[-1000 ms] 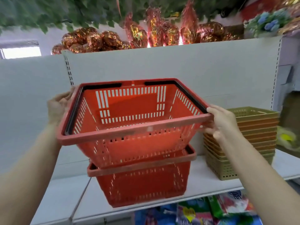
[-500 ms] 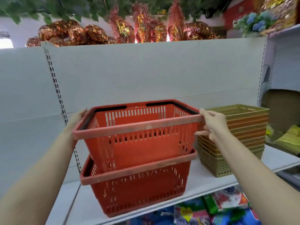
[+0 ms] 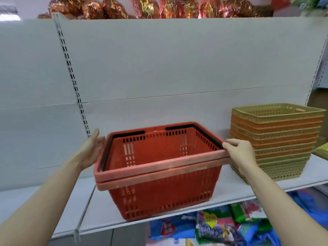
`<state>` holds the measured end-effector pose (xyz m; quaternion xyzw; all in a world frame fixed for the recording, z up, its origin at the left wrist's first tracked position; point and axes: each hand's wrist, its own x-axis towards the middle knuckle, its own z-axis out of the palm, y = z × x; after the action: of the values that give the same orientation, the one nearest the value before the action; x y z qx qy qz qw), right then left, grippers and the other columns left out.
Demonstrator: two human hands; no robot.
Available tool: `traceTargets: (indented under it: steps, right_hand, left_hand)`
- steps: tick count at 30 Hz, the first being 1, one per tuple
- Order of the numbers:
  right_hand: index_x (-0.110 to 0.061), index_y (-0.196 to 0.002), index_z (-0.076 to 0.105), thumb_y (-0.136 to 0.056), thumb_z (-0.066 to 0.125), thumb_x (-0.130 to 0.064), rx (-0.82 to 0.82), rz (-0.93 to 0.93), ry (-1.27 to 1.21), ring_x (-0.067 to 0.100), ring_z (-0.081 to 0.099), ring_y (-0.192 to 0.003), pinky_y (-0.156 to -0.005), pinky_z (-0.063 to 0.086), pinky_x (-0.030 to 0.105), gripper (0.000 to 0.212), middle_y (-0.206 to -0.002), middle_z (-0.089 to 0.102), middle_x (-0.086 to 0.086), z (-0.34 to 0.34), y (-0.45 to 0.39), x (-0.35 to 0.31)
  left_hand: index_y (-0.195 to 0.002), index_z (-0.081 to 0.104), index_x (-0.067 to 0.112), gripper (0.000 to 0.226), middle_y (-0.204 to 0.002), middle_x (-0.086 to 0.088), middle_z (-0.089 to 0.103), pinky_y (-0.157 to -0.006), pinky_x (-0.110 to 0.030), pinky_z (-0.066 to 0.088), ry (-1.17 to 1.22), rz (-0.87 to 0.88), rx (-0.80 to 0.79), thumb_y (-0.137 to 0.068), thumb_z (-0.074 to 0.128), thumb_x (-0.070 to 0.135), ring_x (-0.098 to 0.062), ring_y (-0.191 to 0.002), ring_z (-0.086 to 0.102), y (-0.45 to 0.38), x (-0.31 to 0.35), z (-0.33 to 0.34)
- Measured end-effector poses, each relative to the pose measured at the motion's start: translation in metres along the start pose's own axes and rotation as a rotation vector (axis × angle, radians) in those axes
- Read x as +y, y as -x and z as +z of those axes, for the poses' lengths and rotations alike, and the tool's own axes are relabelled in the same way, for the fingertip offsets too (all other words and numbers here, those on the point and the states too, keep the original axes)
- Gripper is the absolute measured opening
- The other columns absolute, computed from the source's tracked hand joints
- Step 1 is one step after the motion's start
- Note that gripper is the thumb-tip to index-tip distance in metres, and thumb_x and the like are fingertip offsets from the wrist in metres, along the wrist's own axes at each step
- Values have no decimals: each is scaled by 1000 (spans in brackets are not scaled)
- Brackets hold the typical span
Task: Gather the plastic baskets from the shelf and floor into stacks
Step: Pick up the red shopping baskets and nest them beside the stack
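Note:
Two red plastic shopping baskets stand nested on the white shelf [image 3: 229, 187]. The upper red basket [image 3: 156, 165] sits fully down inside the lower red basket [image 3: 165, 192], their rims almost touching, black handles folded flat. My left hand [image 3: 92, 150] is beside the upper basket's left rim, palm flat and fingers spread, holding nothing. My right hand [image 3: 239, 153] is at the right front corner of that rim, fingers curled on it. To the right stands a stack of several tan and orange perforated baskets [image 3: 276, 139].
The shelf's grey back panel and a slotted upright [image 3: 71, 71] rise behind the baskets. Foil-wrapped decorations [image 3: 142, 8] line the top. Colourful packets [image 3: 221, 224] lie on the level below the shelf. Bare shelf surface stretches left of the red baskets.
The upper red basket has come down from mid-air and dropped fully into the lower one. My left hand has let go of its rim and opened.

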<state>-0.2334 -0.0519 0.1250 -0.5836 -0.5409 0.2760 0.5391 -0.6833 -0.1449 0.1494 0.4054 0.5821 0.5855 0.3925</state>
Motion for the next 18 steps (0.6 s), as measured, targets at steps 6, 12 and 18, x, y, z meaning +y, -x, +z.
traceTargets:
  steps: [6, 12, 18]
  right_hand:
    - [-12, -127, 53, -103, 32, -30, -45, 76, -117, 22, 48, -103, -96, 42, 41, 37, -115, 52, 5, 26, 5, 22]
    - [-4, -123, 51, -105, 24, -28, 94, -45, -69, 30, 51, -106, -84, 31, 31, 40, -115, 56, 18, 38, 13, 29]
    - [-1, -121, 52, -104, 28, -26, 157, -170, 100, 36, 53, -111, -85, 37, 36, 40, -118, 59, 22, 33, 17, 32]
  left_hand:
    - [-133, 57, 35, 57, -127, 28, 63, -108, -32, 39, -139, 148, 9, -83, 63, 63, 7, -122, 56, 90, -27, 25]
    - [-125, 31, 56, 80, -92, 54, 48, -73, -6, 38, -581, 338, 210, -69, 85, 35, 28, -86, 48, 107, -50, 43]
    - [-144, 37, 39, 83, -123, 26, 56, -80, -9, 42, -675, 400, 178, -74, 82, 41, 2, -108, 59, 108, -49, 38]
